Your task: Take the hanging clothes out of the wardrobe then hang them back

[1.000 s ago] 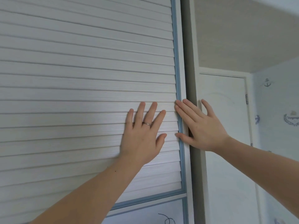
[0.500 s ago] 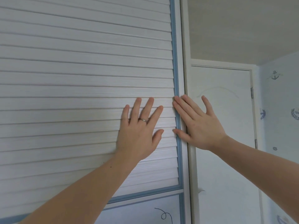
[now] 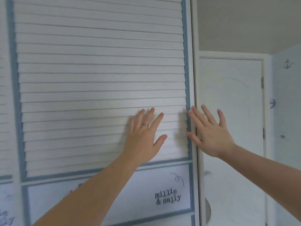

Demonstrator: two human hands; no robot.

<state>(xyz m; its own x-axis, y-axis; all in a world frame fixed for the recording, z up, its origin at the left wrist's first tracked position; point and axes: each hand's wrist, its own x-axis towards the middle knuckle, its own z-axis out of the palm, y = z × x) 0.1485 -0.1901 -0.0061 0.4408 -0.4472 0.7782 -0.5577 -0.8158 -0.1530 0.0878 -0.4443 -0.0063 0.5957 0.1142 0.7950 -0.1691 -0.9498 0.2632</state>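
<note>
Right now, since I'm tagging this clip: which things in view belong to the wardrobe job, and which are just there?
Job: slatted wardrobe door; left hand flat on it; right hand at its right edge.
Just there: room door; anchor wallpaper; ceiling.

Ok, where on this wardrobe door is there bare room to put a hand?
The slatted panel is bare above and left of the left hand, out to the blue frame. It is crowded at the right edge, where the right hand rests at that frame.
</note>
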